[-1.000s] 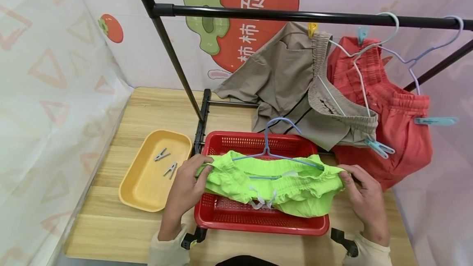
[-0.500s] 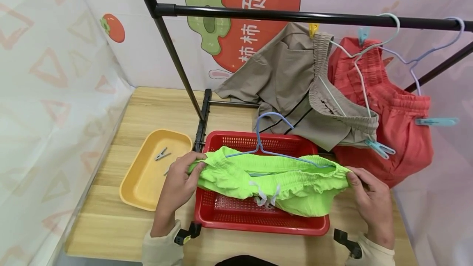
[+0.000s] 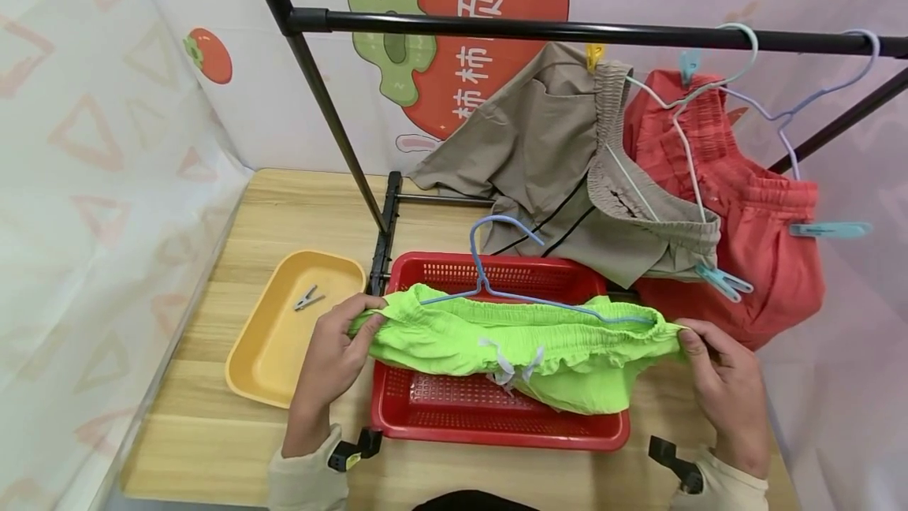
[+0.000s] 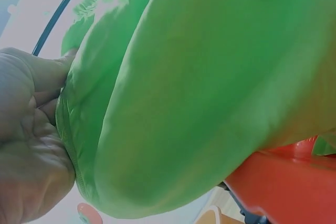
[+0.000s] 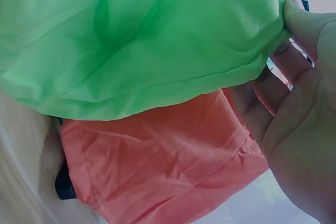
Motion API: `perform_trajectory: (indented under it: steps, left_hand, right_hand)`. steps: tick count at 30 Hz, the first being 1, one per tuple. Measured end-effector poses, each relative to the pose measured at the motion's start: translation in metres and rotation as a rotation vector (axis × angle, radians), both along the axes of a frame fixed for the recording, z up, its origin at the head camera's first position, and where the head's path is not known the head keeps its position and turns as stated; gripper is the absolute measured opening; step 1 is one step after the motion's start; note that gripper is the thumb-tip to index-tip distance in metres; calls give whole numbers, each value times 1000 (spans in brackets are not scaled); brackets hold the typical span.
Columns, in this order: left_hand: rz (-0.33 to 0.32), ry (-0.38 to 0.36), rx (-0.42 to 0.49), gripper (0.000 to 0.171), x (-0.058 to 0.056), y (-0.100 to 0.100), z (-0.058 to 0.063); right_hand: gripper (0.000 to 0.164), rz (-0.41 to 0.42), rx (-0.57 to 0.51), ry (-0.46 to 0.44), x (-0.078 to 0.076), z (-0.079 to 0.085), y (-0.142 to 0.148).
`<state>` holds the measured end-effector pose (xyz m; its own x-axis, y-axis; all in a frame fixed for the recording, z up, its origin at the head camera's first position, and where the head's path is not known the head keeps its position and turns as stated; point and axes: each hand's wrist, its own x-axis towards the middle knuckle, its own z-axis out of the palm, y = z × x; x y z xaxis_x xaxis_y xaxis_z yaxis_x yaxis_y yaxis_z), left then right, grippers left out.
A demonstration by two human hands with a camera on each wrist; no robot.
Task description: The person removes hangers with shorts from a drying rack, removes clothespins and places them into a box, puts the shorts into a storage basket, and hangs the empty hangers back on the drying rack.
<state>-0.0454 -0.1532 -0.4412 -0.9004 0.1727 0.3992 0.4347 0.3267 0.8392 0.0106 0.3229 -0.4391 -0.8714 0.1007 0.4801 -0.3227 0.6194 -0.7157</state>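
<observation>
One step, apparently: spreading shorts (image 3: 440, 341) on the hanger (image 3: 482, 284).
Left hand (image 3: 332, 353) and right hand (image 3: 734, 393) each pinch one side; clipping next would likely call for a clothespin (image 3: 305, 301).

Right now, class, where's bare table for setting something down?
Pale wooden table: bare in front of and behind the shallow yellow tray, left of the black metal rack. Crowded: red plastic basket under lime-green shorts; taupe shorts and red shorts hanging rightward.
</observation>
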Motion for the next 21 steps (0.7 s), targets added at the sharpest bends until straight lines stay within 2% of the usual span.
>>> perform_trajectory:
  steps: [8, 15, 21]
  left_hand:
    - [17, 21, 92, 21, -2, 0, -2]
    - [57, 49, 113, 19, -2, 4, -4]
    - [36, 20, 230, 21, -3, 12, -1]
  right_hand:
    - [11, -27, 33, 43, 0, -2, 6]
    - [13, -34, 47, 26, 0, -3, 6]
    - [16, -25, 62, 2, -1, -6, 1]
